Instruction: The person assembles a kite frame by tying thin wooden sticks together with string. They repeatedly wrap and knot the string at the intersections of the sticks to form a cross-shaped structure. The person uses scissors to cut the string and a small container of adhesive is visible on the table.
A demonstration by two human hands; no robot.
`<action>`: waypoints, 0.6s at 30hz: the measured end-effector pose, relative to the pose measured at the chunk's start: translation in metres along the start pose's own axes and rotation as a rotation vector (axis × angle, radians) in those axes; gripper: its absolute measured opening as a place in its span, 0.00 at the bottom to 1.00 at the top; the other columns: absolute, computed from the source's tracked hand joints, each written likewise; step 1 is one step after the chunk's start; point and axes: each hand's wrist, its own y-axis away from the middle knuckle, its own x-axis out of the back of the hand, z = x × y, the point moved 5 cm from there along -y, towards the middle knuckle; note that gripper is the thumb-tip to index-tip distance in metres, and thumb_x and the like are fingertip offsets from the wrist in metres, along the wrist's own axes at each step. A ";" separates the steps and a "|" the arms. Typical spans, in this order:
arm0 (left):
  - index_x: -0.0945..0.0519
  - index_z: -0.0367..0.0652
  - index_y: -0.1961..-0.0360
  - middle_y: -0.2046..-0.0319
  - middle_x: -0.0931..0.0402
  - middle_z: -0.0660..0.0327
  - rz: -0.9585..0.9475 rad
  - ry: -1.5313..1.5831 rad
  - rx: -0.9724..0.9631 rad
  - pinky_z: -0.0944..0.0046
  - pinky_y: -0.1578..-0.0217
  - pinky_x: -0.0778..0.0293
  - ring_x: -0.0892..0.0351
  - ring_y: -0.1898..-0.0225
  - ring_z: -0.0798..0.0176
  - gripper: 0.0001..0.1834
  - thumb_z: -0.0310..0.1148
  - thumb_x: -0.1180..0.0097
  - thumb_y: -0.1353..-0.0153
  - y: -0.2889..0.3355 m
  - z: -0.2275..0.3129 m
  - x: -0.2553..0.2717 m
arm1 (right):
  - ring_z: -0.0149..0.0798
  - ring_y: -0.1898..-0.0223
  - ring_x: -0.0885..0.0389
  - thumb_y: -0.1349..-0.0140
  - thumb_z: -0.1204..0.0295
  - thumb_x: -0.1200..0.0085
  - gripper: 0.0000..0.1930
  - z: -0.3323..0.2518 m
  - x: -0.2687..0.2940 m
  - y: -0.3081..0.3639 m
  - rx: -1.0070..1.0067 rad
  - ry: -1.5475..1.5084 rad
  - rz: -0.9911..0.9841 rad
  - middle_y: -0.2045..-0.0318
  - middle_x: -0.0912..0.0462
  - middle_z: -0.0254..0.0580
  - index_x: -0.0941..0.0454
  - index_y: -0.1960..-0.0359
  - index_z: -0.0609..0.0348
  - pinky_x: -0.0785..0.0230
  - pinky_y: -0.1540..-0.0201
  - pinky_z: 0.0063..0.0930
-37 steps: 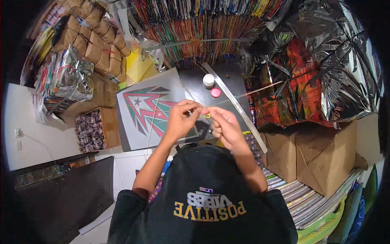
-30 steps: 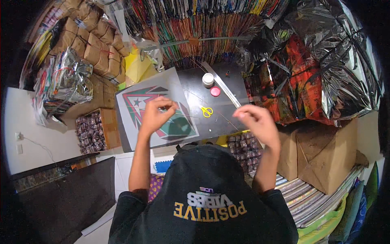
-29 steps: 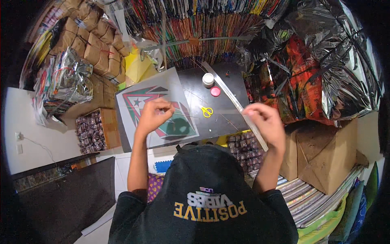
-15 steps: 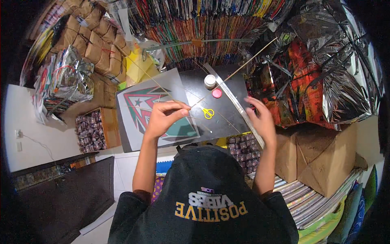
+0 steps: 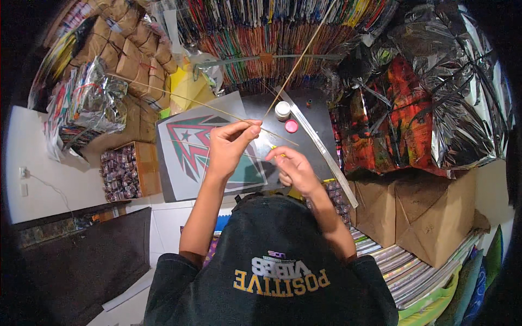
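My left hand (image 5: 227, 145) pinches two crossed thin sticks (image 5: 296, 62). Right hand (image 5: 293, 169), just beside it, is closed on yellow scissors (image 5: 275, 149).

On the tabletop (image 5: 321, 117) a printed sheet (image 5: 201, 146) lies to the left, with a small jar (image 5: 282, 110) and a loose cap (image 5: 292, 126) to its right, the cap just in front of the jar. A long ruler (image 5: 318, 144) runs slantwise right of them. Two thin sticks (image 5: 217, 108) cross above the sheet. Stacked packets (image 5: 255, 43) stand behind the tabletop, cardboard boxes (image 5: 418, 212) to the right, foil bundles (image 5: 89, 103) to the left.
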 end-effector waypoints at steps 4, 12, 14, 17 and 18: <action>0.13 0.33 0.60 0.61 0.13 0.56 -0.001 -0.164 -0.001 0.70 0.58 0.24 0.19 0.62 0.71 0.08 0.25 0.35 0.39 -0.002 -0.008 -0.001 | 0.14 0.86 0.47 0.24 0.65 0.55 0.12 -0.008 -0.031 0.002 0.122 0.251 0.019 0.79 0.34 0.18 0.25 0.50 0.59 0.58 0.83 0.15; 0.11 0.38 0.63 0.64 0.13 0.53 -0.195 -0.435 -0.226 0.65 0.57 0.24 0.16 0.62 0.62 0.06 0.25 0.35 0.41 0.023 -0.010 -0.021 | 0.14 0.90 0.54 0.25 0.70 0.57 0.10 -0.042 -0.031 0.010 0.122 -0.208 0.254 0.86 0.45 0.16 0.26 0.55 0.64 0.62 0.87 0.16; 0.12 0.37 0.64 0.65 0.14 0.54 -0.179 -0.467 -0.241 0.64 0.57 0.23 0.16 0.62 0.61 0.06 0.25 0.35 0.42 0.027 -0.009 -0.022 | 0.14 0.90 0.54 0.24 0.69 0.57 0.11 -0.042 -0.037 0.009 0.112 -0.215 0.241 0.86 0.45 0.16 0.26 0.53 0.64 0.62 0.87 0.16; 0.13 0.36 0.65 0.67 0.15 0.55 -0.134 -0.536 -0.280 0.64 0.58 0.23 0.16 0.63 0.60 0.06 0.25 0.36 0.44 0.027 -0.007 -0.014 | 0.13 0.86 0.45 0.25 0.69 0.55 0.11 -0.042 -0.036 0.012 0.047 -0.105 0.172 0.83 0.38 0.18 0.24 0.51 0.63 0.54 0.84 0.15; 0.13 0.36 0.65 0.67 0.15 0.55 -0.117 -0.564 -0.294 0.64 0.58 0.23 0.16 0.63 0.60 0.06 0.25 0.36 0.44 0.026 -0.007 -0.008 | 0.13 0.84 0.41 0.25 0.69 0.53 0.12 -0.042 -0.033 0.014 0.018 -0.050 0.141 0.82 0.34 0.19 0.23 0.51 0.63 0.50 0.82 0.14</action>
